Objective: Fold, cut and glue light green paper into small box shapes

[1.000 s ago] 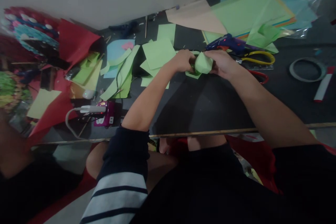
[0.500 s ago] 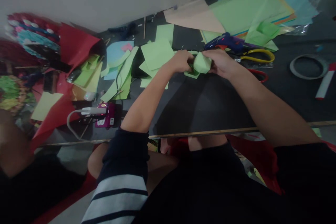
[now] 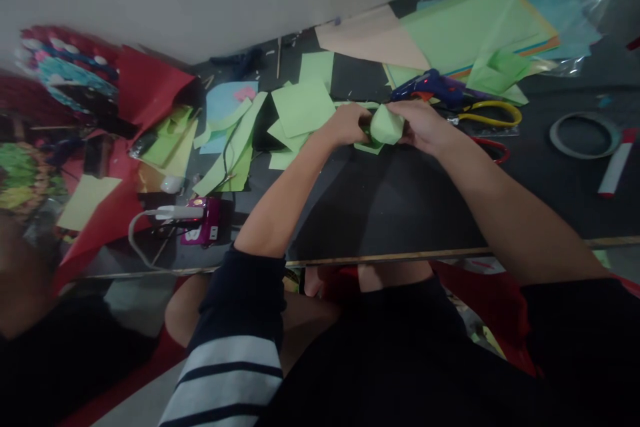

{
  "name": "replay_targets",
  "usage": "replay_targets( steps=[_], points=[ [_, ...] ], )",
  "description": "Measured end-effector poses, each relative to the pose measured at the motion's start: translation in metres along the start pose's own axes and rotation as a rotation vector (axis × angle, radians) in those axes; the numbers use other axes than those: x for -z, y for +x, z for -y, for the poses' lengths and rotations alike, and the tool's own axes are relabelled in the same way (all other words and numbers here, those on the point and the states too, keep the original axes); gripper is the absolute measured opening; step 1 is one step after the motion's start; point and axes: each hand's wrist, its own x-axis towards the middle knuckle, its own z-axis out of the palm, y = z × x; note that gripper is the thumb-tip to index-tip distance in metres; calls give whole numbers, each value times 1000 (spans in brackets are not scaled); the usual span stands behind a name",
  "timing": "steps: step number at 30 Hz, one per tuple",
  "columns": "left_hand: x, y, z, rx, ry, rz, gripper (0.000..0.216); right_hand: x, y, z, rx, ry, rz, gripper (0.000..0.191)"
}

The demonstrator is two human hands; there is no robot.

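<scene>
Between my two hands is a light green folded paper piece [image 3: 387, 125], rounded with a pointed top, over the dark table. My left hand [image 3: 351, 124] closes on its left side, fingertips partly hidden behind the paper. On the other side my right hand [image 3: 419, 123] pinches its right edge, thumb and fingers curled round it. A smaller flap of green paper [image 3: 369, 147] pokes out below. Just behind my right hand lies a blue hot glue gun [image 3: 434, 85]. Square green sheets [image 3: 303, 109] are spread left of my left hand.
Yellow-handled scissors [image 3: 490, 113], a roll of tape [image 3: 585, 135] and a white marker [image 3: 617, 163] lie to the right. Stacked coloured paper [image 3: 460, 27] is at the back. A purple power adapter [image 3: 203, 221] with a cable sits near the front edge. At far left is another person's arm [image 3: 23, 273].
The view has shifted slightly. My hands keep almost the same hold on the green paper piece, with little visible movement.
</scene>
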Motion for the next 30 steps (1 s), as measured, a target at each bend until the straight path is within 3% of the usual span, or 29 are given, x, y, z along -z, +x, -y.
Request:
replay_targets(
  steps=[6,11,17,20,24,27,30],
  points=[
    [7,-3,2,57,-51,48,17,-3,-8,10,-50,23,-6,17],
    [19,-31,5,103,-198,72,43,-6,-16,17,-85,51,-12,18],
    [-10,-65,8,52,-171,-88,77,-6,-15,16,-58,36,10,21],
    [-29,-68,7,36,-84,-229,59,-9,-13,8,28,10,-17,23],
    [-44,-62,7,32,-20,-294,46,-12,-12,0,214,-118,-60,28],
    [-49,-61,11,25,-11,-332,49,-8,-15,-4,421,-385,-63,26],
    [-50,-63,14,5,-3,-366,68,-2,-18,-7,588,-636,-39,36]
  ],
)
